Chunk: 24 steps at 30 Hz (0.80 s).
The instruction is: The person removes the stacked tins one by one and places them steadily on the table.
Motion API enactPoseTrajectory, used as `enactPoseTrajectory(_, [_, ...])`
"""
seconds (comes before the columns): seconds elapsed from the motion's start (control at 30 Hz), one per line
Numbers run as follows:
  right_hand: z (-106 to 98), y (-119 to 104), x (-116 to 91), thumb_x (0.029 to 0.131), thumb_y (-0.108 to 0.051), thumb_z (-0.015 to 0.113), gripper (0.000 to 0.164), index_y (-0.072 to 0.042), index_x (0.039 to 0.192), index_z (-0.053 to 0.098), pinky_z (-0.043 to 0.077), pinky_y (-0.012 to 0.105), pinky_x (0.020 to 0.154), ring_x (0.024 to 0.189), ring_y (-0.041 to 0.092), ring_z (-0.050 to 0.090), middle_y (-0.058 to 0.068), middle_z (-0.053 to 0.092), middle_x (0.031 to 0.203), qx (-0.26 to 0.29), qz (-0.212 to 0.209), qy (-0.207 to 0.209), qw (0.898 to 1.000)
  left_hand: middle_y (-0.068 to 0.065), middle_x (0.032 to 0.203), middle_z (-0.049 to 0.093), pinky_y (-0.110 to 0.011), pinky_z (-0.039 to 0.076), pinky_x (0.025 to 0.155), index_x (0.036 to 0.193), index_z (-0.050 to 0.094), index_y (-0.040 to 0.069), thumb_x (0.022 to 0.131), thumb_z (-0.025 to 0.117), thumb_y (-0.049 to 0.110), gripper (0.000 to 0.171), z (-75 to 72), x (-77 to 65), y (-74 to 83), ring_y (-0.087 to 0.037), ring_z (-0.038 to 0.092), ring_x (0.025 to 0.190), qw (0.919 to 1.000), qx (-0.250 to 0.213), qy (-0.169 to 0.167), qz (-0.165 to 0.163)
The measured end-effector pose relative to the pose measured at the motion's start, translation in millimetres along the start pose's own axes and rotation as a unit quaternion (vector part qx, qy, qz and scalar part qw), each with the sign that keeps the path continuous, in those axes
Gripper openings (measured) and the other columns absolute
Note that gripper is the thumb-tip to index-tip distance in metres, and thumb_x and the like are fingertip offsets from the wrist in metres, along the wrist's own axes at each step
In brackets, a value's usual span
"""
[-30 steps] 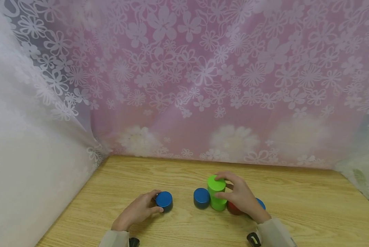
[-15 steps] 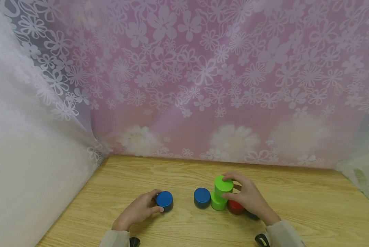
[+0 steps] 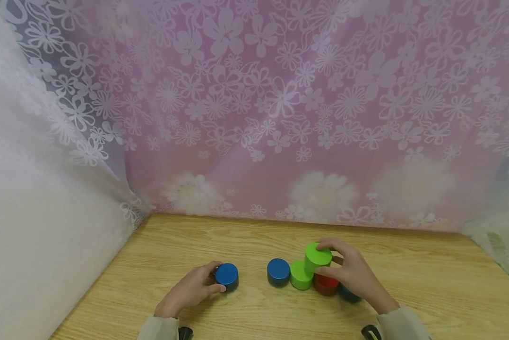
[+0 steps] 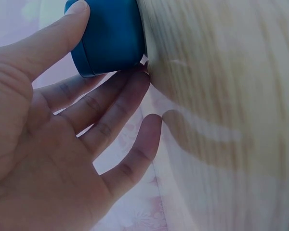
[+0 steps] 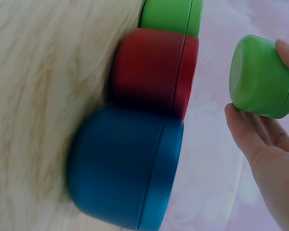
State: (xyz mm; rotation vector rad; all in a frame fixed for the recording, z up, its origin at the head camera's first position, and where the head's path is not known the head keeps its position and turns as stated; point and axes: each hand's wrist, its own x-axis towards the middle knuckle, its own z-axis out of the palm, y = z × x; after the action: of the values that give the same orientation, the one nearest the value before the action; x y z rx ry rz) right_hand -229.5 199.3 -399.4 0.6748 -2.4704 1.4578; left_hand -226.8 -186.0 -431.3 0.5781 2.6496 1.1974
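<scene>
My right hand (image 3: 352, 271) grips a small green lidded tin (image 3: 317, 255) between thumb and fingers. In the right wrist view this tin (image 5: 260, 79) hangs well off the table, tilted little. Below it in the head view stand a second green tin (image 3: 299, 277) and a red tin (image 3: 325, 286), side by side. A dark blue tin (image 3: 349, 293) sits under my right wrist, partly hidden. To the left, my left hand (image 3: 193, 288) holds a blue tin (image 3: 227, 275) by its sides; in the left wrist view that tin (image 4: 113, 36) rests on the table.
Another blue tin (image 3: 278, 272) stands at the left end of the row, beside the green one. The wood-grain table (image 3: 220, 236) ends at a pink flowered curtain (image 3: 254, 141) behind. White cloth (image 3: 46, 212) hangs along the left side.
My right hand has lifted the upper green tin off the lower green one and carried it rightward, over toward the red tin. The left hand and its blue tin stay put.
</scene>
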Motion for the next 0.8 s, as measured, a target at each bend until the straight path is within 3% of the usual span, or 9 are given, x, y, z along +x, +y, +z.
enactPoseTrajectory(0.6, [-19,7,-14,0.079,-0.001,0.086,0.040,-0.001,0.113,0.066,0.059,0.047,0.085,0.114,0.045,0.059,0.025,0.059,0.128,-0.036,-0.009,0.011,0.999,-0.019,0.125,0.064,-0.052,0.053,0.092,0.141,0.050,-0.009,0.092,0.077,0.013,0.060,-0.2,0.0,0.7,-0.033,0.065,0.108,1.0000,0.004,0.001,-0.005])
enactPoseTrajectory(0.8, [-25,10,-18,0.076,-0.002,0.088,0.041,-0.003,0.111,0.067,0.060,0.044,0.082,0.110,0.031,0.063,0.022,0.061,0.125,-0.049,-0.021,0.014,0.999,-0.020,0.125,0.064,-0.052,0.053,0.092,0.140,0.050,-0.010,0.092,0.076,0.013,0.059,0.3,0.6,0.2,-0.034,0.065,0.108,1.0000,0.003,0.000,-0.002])
